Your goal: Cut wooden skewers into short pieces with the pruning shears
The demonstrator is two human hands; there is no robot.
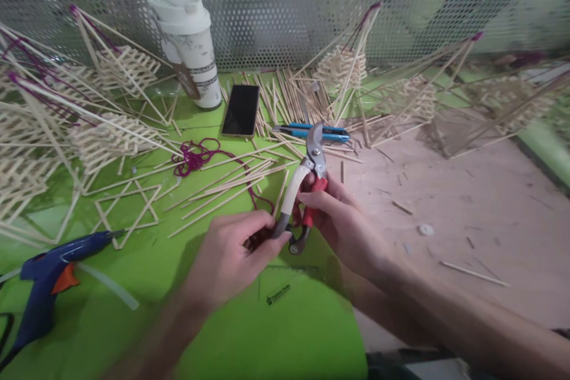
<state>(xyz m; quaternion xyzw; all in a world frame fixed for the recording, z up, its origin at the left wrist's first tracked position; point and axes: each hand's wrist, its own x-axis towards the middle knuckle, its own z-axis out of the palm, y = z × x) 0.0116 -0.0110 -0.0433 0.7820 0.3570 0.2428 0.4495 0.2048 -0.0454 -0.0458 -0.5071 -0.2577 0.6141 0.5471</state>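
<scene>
A small dark print (278,295) on the green sheet (312,338) seems to begin "Fashion" (the word after it is too blurred to read). Markings on the white cup (191,41) stay illegible.

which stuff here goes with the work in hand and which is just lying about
Likely part of the work:
pruning shears, in left hand and right hand
loose wooden sticks
stick models
purple yarn
glue gun
utility knife

Probably just lying about:
black phone
lidded white cup
small white disc

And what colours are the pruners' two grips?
One grip is off-white, the other grip red, both with grey ends; the head view shows them best.
</scene>
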